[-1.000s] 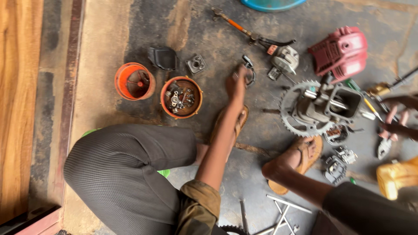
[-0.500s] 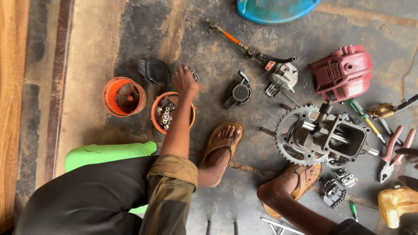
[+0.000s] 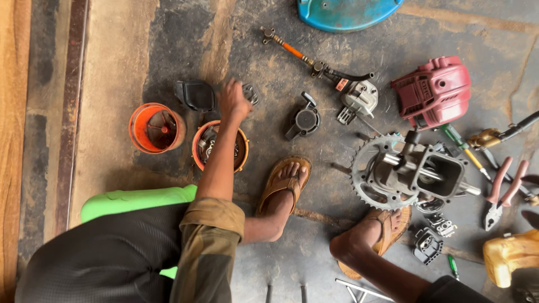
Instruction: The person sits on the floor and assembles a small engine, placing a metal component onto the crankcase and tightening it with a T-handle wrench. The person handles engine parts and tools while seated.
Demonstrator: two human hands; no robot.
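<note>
Left hand (image 3: 233, 101) is stretched out over the floor (image 3: 112, 84), fingers curled down onto a small grey metal part (image 3: 251, 93) that lies just beyond the orange bowl (image 3: 197, 147). Whether the part is already gripped or only touched cannot be told; the hand is blurred and covers most of it. A second ago this hand lay farther right, by the black round housing (image 3: 304, 120); half a second ago it was above the bowl; now it has gone past the bowl's far rim to the grey part. So the reach has swung leftward, from the housing to the small pieces gathered around the bowl, and the housing sits alone again.

Just left of the hand lies a black cover (image 3: 195, 95), and further left an orange cup (image 3: 155, 128) with a spindle inside. The bowl itself holds a heap of small metal pieces. Near the person's sandalled feet stands the sprocket gearbox (image 3: 410, 174), with a red engine cover (image 3: 433, 91) beyond it and pliers (image 3: 501, 193) at the far right.

Right hand is out of view.
</note>
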